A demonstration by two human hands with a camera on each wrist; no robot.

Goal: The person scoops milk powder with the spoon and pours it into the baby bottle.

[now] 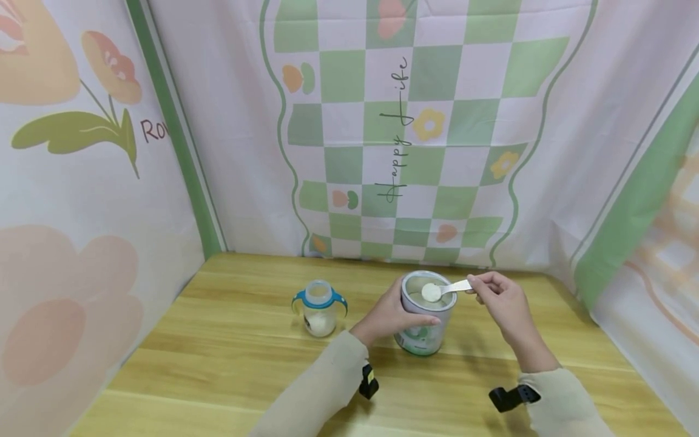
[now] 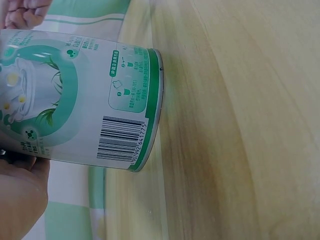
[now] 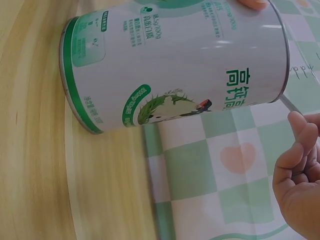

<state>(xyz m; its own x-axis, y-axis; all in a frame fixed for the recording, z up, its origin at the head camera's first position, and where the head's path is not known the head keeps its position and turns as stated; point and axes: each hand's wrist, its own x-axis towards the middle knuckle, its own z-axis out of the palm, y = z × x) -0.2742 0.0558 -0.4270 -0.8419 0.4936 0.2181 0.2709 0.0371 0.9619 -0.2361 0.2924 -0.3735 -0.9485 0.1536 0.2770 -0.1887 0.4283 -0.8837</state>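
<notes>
Here's the can [image 1: 419,341], mouth up on the surface [image 1: 229,358], white with green print, and its barcode shows plainly in the left wrist view! On the can's left side sits the left hand [image 1: 389,312], fingers wrapped round the wall, thumb lying across the front just below the rim. Over the can's mouth, look, there's a white scoop [image 1: 457,286], its round, pale bowl framed by the rim, its handle reaching out past the can's right edge. And there, right of the can, is the right hand [image 1: 505,306], fingers pinching the end of that handle. How full the bowl is, I can't tell from here.

Left of the can and well apart, a clear bottle [image 1: 320,320] stands upright, a blue collar [image 1: 318,303] with two curved handles round its neck. Behind the can hangs a green-and-white checked cloth [image 1: 434,167], lettered "Happy Life".
</notes>
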